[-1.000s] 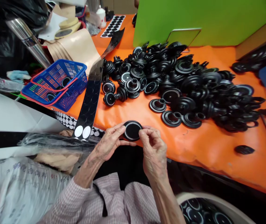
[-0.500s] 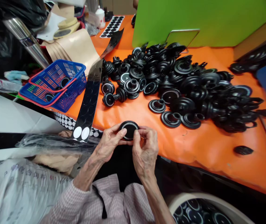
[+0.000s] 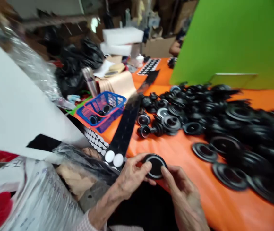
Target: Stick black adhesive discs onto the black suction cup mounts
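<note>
A black round disc (image 3: 154, 165) with a pale ring near its rim is held just above the table's front edge, face up. My left hand (image 3: 133, 176) grips its left side, thumb on top and fingers beneath. My right hand (image 3: 185, 192) presses its thumb against the right rim, its fingers curled behind. Left of the hands lies a long black strip of round stickers (image 3: 124, 128), with white circles at its near end. Beyond the disc, a large heap of black disc-shaped parts with stems (image 3: 199, 112) spreads over the orange table (image 3: 149, 146).
A blue basket (image 3: 114, 114) with pink handles holds a few black parts. White round stickers (image 3: 95, 141) hang at the table edge. A green panel (image 3: 235, 41) stands behind the heap. A white sack (image 3: 40, 195) sits at lower left. Another person's arm (image 3: 175, 48) shows at the back.
My view has swung left and up, so the table, basket and heap appear farther right and lower. Both hands keep hold of the disc.
</note>
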Tool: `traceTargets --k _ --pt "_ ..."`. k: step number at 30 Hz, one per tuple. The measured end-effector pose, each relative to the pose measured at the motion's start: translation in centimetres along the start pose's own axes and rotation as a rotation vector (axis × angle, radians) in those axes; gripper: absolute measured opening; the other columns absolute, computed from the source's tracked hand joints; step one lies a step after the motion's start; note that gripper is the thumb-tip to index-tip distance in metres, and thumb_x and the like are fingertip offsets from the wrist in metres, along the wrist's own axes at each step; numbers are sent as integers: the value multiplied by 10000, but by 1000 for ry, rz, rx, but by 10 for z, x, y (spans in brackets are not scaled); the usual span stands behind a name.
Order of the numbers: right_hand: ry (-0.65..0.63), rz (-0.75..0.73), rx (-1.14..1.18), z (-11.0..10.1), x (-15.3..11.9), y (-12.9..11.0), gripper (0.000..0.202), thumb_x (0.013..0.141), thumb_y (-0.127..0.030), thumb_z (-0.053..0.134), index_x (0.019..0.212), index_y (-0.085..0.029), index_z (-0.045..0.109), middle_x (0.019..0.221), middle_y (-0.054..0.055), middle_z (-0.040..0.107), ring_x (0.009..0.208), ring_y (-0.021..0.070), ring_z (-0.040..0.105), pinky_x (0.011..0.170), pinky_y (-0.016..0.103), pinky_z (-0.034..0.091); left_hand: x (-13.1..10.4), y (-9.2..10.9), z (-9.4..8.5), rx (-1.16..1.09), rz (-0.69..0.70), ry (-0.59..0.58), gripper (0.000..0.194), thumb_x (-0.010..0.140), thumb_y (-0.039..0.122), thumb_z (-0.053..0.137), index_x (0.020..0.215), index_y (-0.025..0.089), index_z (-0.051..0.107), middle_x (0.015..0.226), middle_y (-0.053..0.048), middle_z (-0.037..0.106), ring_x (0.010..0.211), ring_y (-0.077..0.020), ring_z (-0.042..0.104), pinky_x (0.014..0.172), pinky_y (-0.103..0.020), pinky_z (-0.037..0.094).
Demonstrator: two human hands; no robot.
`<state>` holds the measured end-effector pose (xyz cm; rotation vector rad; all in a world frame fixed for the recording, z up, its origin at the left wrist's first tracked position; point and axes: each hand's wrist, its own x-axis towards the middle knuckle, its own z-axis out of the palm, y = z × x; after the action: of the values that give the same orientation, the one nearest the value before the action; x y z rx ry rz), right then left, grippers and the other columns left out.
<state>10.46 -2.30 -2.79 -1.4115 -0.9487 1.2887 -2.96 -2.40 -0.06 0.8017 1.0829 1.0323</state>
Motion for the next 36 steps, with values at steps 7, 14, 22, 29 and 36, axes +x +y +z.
traceTargets --k 7,14,22,29,36 --pt "-409 -221 282 111 63 -82 315 722 -467 712 723 -175 594 583 -35 548 507 93 512 500 238 455 21 118 -66 346 288 253 546 823 412 608 1290 136 544 836 -86 688 617 -169 643 566 -287 513" --pt "-319 -510 12 126 72 -83 210 859 -384 536 939 -199 594 805 7 639 706 147 638 691 328 546 -2 112 -127 809 228 612 374 771 528 628 762 158 685 676 -24 625 652 -150 571 588 -248 423" --pt "-396 -641 -520 88 22 19 223 892 -272 478 1059 -200 608 1051 105 644 1006 248 609 874 456 502 -9 6 -127 -19 -143 288 284 666 337 766 860 143 696 810 -51 676 672 -122 588 623 -231 470" --pt "-260 -678 -659 108 14 6 217 914 -327 500 1042 -185 602 1008 114 631 969 276 569 814 448 494 -16 3 -104 -154 13 249 176 720 261 742 867 166 724 792 -24 671 733 -124 580 717 -227 457" --pt "-219 -696 -626 109 16 4 202 932 -263 428 938 -195 618 891 83 633 843 221 584 736 357 488 -16 2 -109 -65 -1 238 281 733 316 740 977 179 718 896 -38 703 819 -143 609 778 -235 454"
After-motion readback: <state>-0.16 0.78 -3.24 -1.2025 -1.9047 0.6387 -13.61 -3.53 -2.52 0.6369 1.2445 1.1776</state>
